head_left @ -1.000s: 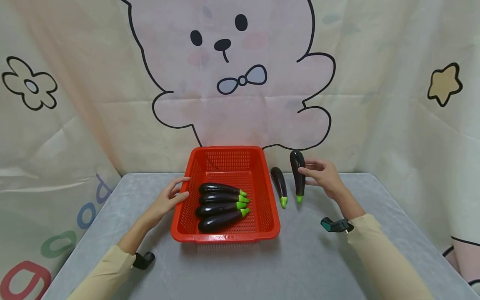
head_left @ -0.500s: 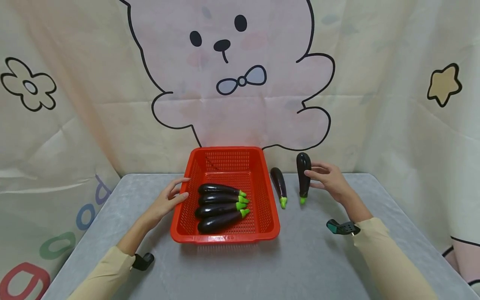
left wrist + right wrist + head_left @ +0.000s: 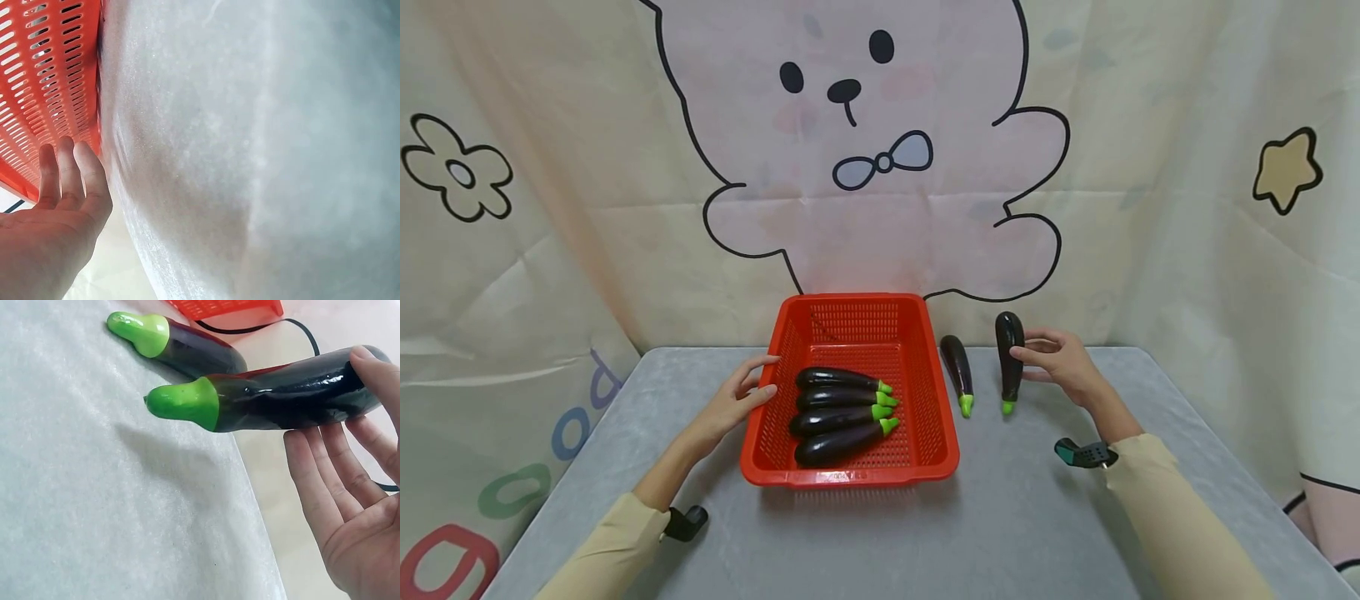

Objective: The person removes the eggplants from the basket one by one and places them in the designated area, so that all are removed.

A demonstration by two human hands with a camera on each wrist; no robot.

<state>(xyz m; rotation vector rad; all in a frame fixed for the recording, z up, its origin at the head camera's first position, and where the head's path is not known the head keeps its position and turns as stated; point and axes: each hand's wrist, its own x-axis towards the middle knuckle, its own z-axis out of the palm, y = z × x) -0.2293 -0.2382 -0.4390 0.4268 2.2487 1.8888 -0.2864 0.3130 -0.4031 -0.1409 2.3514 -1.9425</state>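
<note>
My right hand (image 3: 1063,362) pinches a dark purple eggplant (image 3: 1009,350) between thumb and fingers, its bright green stem end pointing toward me. In the right wrist view this eggplant (image 3: 300,394) is off the table, its shadow falling below it. A second eggplant (image 3: 957,371) lies on the table between it and the red basket (image 3: 943,450). Inside the basket, several eggplants (image 3: 838,421) lie in a row, green ends to the right. My left hand (image 3: 730,408) touches the basket's left side with fairly straight fingers; the left wrist view has those fingers (image 3: 70,178) by the slotted wall.
A grey cloth-covered table (image 3: 865,550) carries everything. Directly behind its far edge hangs a printed curtain (image 3: 880,225) with a bear drawing. The basket's raised rim stands between its contents and the eggplants on the right.
My right hand has moved right and slightly toward me with the eggplant, away from the one lying on the table. The left hand and basket stay in place.
</note>
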